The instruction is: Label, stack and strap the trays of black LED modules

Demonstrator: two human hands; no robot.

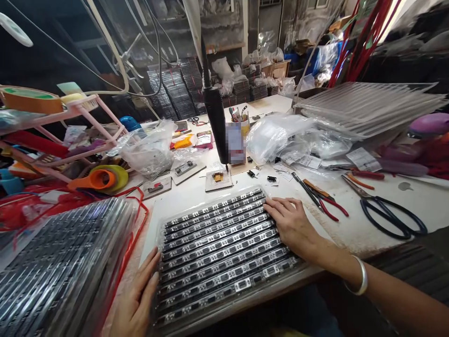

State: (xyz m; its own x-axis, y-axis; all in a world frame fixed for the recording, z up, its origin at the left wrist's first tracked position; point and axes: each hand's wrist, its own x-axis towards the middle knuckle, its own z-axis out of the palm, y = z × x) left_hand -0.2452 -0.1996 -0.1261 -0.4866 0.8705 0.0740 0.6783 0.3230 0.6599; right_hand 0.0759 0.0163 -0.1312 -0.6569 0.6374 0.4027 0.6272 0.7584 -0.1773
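Hands (293,224) flank tray (224,252) on cluttered, seemingly white workbench (351,229).

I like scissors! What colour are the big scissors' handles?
Black, on the scissors right of the right hand, head view.

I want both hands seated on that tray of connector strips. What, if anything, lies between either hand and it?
Nothing visible. The left hand lies against the near left edge of the tray, and the right hand rests flat on its right end.
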